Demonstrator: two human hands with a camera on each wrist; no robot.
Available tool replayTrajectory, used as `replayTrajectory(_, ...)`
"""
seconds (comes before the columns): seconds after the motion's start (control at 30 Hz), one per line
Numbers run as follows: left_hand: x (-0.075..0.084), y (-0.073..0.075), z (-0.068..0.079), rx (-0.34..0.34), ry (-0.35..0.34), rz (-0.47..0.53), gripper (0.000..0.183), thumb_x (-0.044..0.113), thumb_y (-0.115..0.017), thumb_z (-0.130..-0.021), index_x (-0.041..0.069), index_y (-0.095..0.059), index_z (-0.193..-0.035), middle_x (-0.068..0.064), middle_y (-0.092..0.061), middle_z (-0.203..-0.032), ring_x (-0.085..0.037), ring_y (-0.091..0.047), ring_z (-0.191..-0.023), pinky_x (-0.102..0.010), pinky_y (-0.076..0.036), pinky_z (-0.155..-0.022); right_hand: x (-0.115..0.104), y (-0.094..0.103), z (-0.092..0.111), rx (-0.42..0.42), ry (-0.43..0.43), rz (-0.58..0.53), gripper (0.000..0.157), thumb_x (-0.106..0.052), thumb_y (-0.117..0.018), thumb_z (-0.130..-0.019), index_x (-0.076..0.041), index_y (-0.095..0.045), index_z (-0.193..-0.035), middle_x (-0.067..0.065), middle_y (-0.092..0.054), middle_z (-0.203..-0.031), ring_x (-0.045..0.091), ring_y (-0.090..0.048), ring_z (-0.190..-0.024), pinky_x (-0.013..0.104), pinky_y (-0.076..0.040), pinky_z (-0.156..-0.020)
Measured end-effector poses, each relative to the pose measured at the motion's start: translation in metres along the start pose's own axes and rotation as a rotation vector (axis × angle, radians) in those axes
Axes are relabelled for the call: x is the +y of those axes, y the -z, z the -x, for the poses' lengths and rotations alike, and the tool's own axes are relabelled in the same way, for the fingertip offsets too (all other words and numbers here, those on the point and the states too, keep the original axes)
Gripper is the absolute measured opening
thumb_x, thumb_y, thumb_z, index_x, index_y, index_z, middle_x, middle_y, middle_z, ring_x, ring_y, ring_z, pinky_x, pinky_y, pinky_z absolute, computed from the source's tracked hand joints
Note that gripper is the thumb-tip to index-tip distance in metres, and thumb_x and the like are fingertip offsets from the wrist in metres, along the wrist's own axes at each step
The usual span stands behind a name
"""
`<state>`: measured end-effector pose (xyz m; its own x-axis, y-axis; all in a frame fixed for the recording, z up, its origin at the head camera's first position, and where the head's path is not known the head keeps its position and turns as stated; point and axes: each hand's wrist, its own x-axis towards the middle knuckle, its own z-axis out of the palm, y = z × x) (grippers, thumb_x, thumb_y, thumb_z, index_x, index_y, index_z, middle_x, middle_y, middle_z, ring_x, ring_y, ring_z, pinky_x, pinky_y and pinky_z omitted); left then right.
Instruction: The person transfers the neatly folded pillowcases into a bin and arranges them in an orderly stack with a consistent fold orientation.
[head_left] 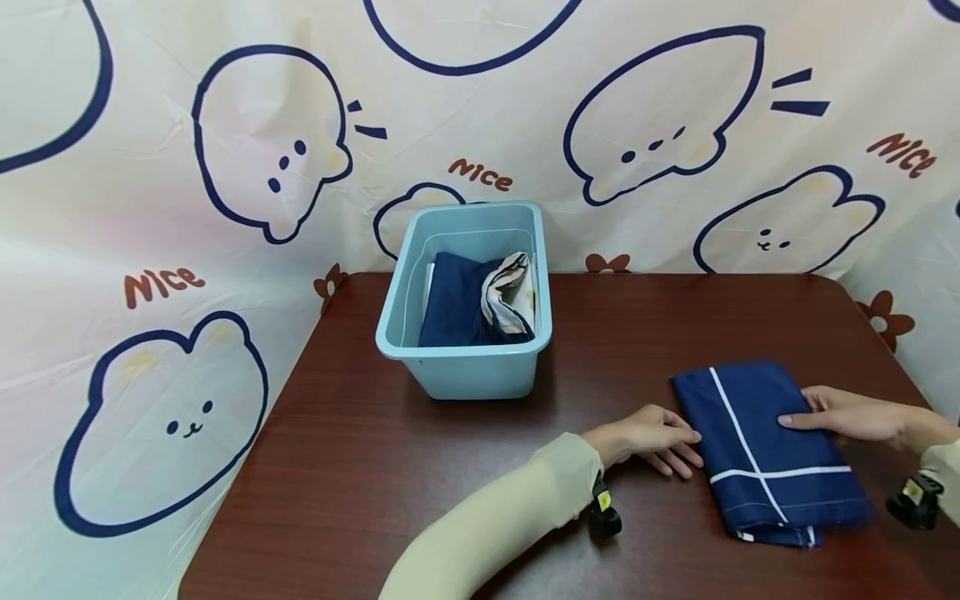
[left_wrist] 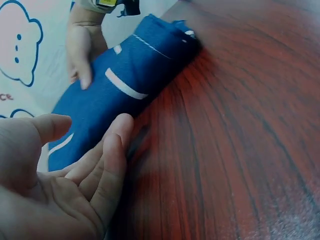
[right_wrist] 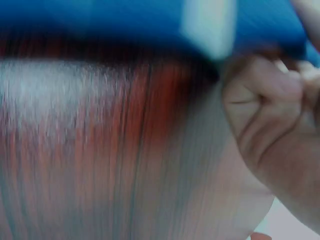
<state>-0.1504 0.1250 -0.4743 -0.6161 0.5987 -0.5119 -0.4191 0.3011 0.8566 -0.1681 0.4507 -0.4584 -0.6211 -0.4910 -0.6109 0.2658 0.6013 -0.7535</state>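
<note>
A folded navy cloth with white stripes (head_left: pixel 780 442) is at the right side of the table. My right hand (head_left: pixel 862 417) grips its right edge, thumb on top and fingers underneath. In the right wrist view the curled fingers (right_wrist: pixel 270 95) are under the blue fabric, which is blurred. At the cloth's left edge is my left hand (head_left: pixel 651 437), fingers loosely extended. The left wrist view shows that hand's thumb and fingers apart, with the fingertips (left_wrist: pixel 122 125) close beside the fold; whether they touch it I cannot tell.
A light blue plastic bin (head_left: pixel 472 372) stands at the back of the brown table (head_left: pixel 337 500). Inside it lie a folded navy cloth (head_left: pixel 457 304) and a cream patterned cloth (head_left: pixel 506 300). A printed curtain (head_left: pixel 465 117) hangs behind and to the sides.
</note>
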Motion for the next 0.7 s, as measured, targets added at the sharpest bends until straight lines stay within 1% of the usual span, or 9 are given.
replayTrajectory(0.1,-0.001,-0.002,-0.001,0.029,-0.020,-0.004,0.018,0.025,-0.065,-0.100,0.009,-0.066,-0.091,-0.024,-0.077,-0.092,-0.047,-0.071,-0.098,-0.023,-0.049,-0.045,-0.004,0.000,-0.003,0.003,0.020,-0.051,0.053,-0.024,-0.044,-0.109,0.018,-0.032,-0.139,0.010,-0.074,-0.116,0.023,-0.074,-0.103,0.042,-0.061,-0.084)
replayTrajectory(0.2,-0.002,-0.003,-0.002,0.070,-0.038,-0.012,0.025,0.030,-0.068,-0.098,0.009,-0.066,-0.083,-0.022,-0.077,-0.085,-0.046,-0.073,-0.093,-0.024,-0.048,-0.043,-0.011,-0.001,-0.003,-0.005,0.042,-0.079,0.050,-0.023,-0.042,-0.110,0.016,-0.031,-0.141,0.008,-0.074,-0.117,0.022,-0.073,-0.104,0.042,-0.061,-0.085)
replayTrajectory(0.3,-0.003,-0.005,-0.004,0.105,-0.047,-0.008,0.026,0.025,-0.072,-0.095,0.010,-0.059,-0.078,-0.022,-0.075,-0.080,-0.047,-0.073,-0.091,-0.023,-0.046,-0.041,-0.014,-0.001,-0.004,-0.020,0.068,-0.102,0.046,-0.021,-0.039,-0.110,0.013,-0.033,-0.140,0.006,-0.075,-0.116,0.022,-0.074,-0.104,0.042,-0.061,-0.086)
replayTrajectory(0.4,-0.003,-0.007,-0.006,0.119,-0.058,0.026,0.027,0.014,-0.072,-0.094,0.011,-0.052,-0.076,-0.025,-0.074,-0.078,-0.050,-0.070,-0.094,-0.021,-0.046,-0.041,-0.015,-0.003,-0.004,-0.015,0.065,-0.103,0.048,-0.022,-0.038,-0.111,0.015,-0.033,-0.141,0.004,-0.075,-0.115,0.020,-0.074,-0.103,0.040,-0.061,-0.086)
replayTrajectory(0.43,-0.003,-0.008,-0.006,0.122,-0.063,0.038,0.027,0.010,-0.071,-0.094,0.011,-0.051,-0.076,-0.025,-0.074,-0.077,-0.051,-0.069,-0.095,-0.020,-0.046,-0.041,-0.015,-0.004,-0.004,0.000,0.056,-0.087,0.050,-0.023,-0.039,-0.111,0.016,-0.034,-0.141,0.003,-0.075,-0.113,0.018,-0.073,-0.099,0.038,-0.061,-0.083)
replayTrajectory(0.5,-0.003,-0.008,-0.007,0.130,-0.068,0.056,0.026,0.005,-0.069,-0.094,0.011,-0.051,-0.076,-0.023,-0.073,-0.074,-0.050,-0.071,-0.091,-0.022,-0.049,-0.043,-0.015,-0.006,-0.003,0.037,0.029,-0.027,0.052,-0.027,-0.040,-0.110,0.017,-0.037,-0.139,-0.001,-0.075,-0.099,0.013,-0.071,-0.084,0.032,-0.059,-0.075)
replayTrajectory(0.57,-0.003,-0.008,-0.007,0.143,-0.074,0.073,0.024,0.001,-0.067,-0.094,0.010,-0.053,-0.077,-0.017,-0.070,-0.071,-0.045,-0.074,-0.076,-0.028,-0.057,-0.050,-0.015,-0.009,-0.002,0.089,-0.005,0.053,0.050,-0.030,-0.043,-0.109,0.014,-0.046,-0.133,-0.005,-0.068,-0.082,0.009,-0.063,-0.067,0.027,-0.054,-0.062)
replayTrajectory(0.63,-0.003,-0.007,-0.008,0.155,-0.080,0.085,0.022,-0.001,-0.065,-0.094,0.009,-0.053,-0.078,-0.013,-0.065,-0.068,-0.034,-0.069,-0.060,-0.038,-0.062,-0.061,-0.015,-0.012,-0.001,0.156,-0.039,0.145,0.043,-0.034,-0.047,-0.108,0.006,-0.058,-0.117,-0.006,-0.056,-0.065,0.008,-0.049,-0.052,0.025,-0.044,-0.051)
replayTrajectory(0.7,-0.003,-0.006,-0.008,0.159,-0.084,0.104,0.021,-0.002,-0.063,-0.095,0.009,-0.053,-0.080,-0.011,-0.061,-0.068,-0.022,-0.059,-0.053,-0.046,-0.062,-0.072,-0.015,-0.014,0.000,0.206,-0.064,0.210,0.039,-0.037,-0.050,-0.106,-0.001,-0.063,-0.098,-0.005,-0.050,-0.061,0.006,-0.043,-0.047,0.023,-0.039,-0.047)
